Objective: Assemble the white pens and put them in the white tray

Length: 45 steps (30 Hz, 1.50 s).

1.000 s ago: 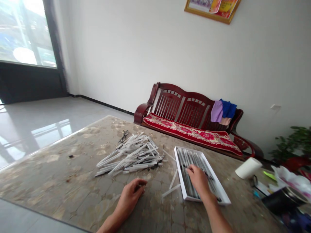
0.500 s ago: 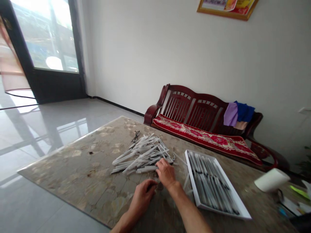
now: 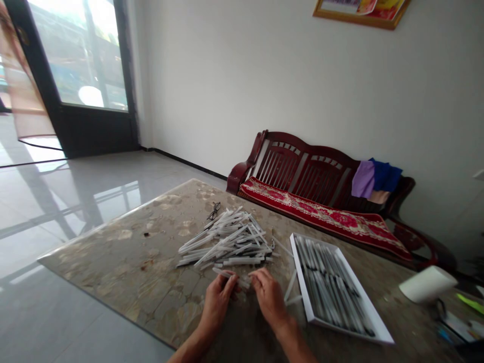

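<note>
In front of me my left hand is closed in a pinch on a slim, pale pen-like stick, whose end sticks out past the fingers to the left. My right hand faces it a short way to the right, thumb and fingertips pressed together. Something pale and blurred lies between the two hands, and what the right fingers hold is too small to make out. Just beyond both hands is a loose pile of similar white and clear sticks, some with dark parts.
To the right, a white shallow box holds rows of clear and black pen-like sticks. Black glasses lie behind the pile. A white paper roll stands at far right. A red wooden bench is beyond the stone-patterned table.
My right hand has drawn back from the pile toward me. My left hand has risen slightly, and a pale stick now shows in its fingers. The view has shifted a little.
</note>
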Each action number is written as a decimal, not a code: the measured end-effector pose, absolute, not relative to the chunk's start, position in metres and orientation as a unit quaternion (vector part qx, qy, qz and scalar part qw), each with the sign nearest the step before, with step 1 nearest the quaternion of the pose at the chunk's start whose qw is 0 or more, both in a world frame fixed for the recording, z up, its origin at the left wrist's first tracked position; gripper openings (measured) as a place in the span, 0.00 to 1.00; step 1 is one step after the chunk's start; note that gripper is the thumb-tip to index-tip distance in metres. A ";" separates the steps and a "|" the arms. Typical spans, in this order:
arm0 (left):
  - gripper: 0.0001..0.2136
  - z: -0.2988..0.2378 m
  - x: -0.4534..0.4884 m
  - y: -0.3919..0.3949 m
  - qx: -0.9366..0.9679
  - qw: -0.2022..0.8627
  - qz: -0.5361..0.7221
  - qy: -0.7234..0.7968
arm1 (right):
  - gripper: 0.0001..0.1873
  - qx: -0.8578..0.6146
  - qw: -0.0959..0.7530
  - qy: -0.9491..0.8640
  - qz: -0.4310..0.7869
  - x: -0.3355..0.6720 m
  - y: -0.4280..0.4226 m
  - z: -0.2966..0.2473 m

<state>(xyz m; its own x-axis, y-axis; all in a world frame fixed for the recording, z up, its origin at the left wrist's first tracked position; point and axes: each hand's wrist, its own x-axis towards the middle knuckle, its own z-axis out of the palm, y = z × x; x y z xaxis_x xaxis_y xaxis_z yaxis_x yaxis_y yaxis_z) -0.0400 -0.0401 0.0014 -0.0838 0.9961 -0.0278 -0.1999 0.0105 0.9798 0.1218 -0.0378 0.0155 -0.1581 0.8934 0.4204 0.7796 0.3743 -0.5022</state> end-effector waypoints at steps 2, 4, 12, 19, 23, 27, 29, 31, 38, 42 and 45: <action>0.18 0.002 -0.039 -0.040 0.407 0.539 0.565 0.474 | 0.12 -0.601 0.324 -0.729 0.048 0.128 -0.024 0.015; 0.19 0.002 -0.038 -0.040 0.404 0.546 0.561 0.474 | 0.12 -0.634 0.278 -0.722 0.009 0.132 -0.010 0.015; 0.21 0.004 -0.037 -0.038 0.400 0.552 0.552 0.481 | 0.12 -0.688 0.117 -0.716 -0.011 0.127 0.009 0.027; 0.18 -0.002 -0.036 -0.037 0.408 0.556 0.557 0.463 | 0.12 -0.672 0.027 -0.738 -0.047 0.125 0.015 0.037; 0.17 -0.002 -0.036 -0.037 0.403 0.559 0.564 0.455 | 0.12 -0.647 -0.008 -0.760 -0.063 0.123 0.016 0.045; 0.15 -0.002 -0.035 -0.038 0.398 0.568 0.562 0.451 | 0.15 -0.629 -0.028 -0.775 -0.061 0.126 0.016 0.054; 0.15 -0.003 -0.035 -0.038 0.397 0.574 0.559 0.447 | 0.17 -0.619 -0.029 -0.782 -0.059 0.131 0.013 0.061; 0.15 -0.004 -0.034 -0.038 0.393 0.577 0.561 0.445 | 0.16 -0.606 -0.029 -0.793 -0.056 0.139 0.010 0.068; 0.18 -0.002 -0.038 -0.034 0.317 0.608 0.589 0.428 | 0.07 -0.664 0.170 -0.720 0.109 0.165 -0.012 0.069; 0.20 0.002 -0.041 -0.031 0.244 0.631 0.606 0.419 | 0.15 -0.619 0.484 -0.504 0.359 0.150 -0.031 0.048; 0.21 0.005 -0.043 -0.032 0.214 0.641 0.611 0.413 | 0.22 -0.565 0.605 -0.392 0.402 0.131 -0.046 0.035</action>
